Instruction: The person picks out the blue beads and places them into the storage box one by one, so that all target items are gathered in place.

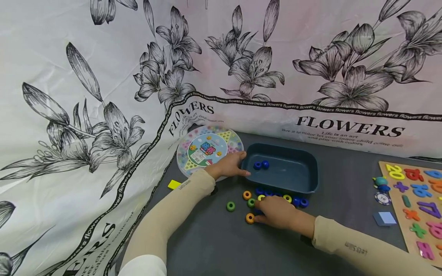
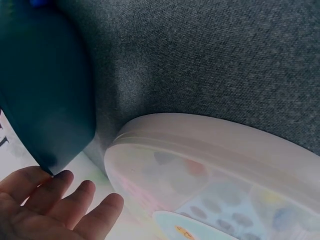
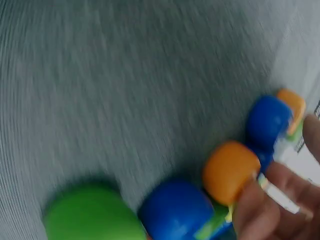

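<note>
White cloth [image 1: 241,57] with black-line lilies and the word "FLOWERS" hangs behind and on the left of a dark grey, woven-looking table surface [image 1: 203,237]. On this surface stands a dark blue-green, rectangular tray [image 1: 290,176] with rounded corners, and inside it, toward the left, lie two blue round beads [image 1: 265,164].

Left hand [image 1: 229,165] is at the left end of the tray. Its fingers are slightly apart and loosely bent, with tips touching the rim near a corner, as the left wrist view shows. Under and beside this hand lies a round, flat, transparent box [image 1: 214,138] with coloured contents and a printed label; a small yellow block [image 1: 173,184] lies near the forearm.

Right hand [image 1: 279,212] reaches low among loose beads in front of the tray. Its thumb stands apart from the forefinger, the thumb beside an orange round bead [image 1: 250,218], the forefinger beside a green round bead [image 1: 251,202]. Whether the fingers pinch any bead, I cannot tell. Other blue, yellow and orange beads lie around the hand, while one separate green bead [image 1: 230,206] lies farther left.

At the far right is a wooden board [image 1: 391,182] with colourful letters and numbers; just beside it is a light blue block [image 1: 385,218].
</note>
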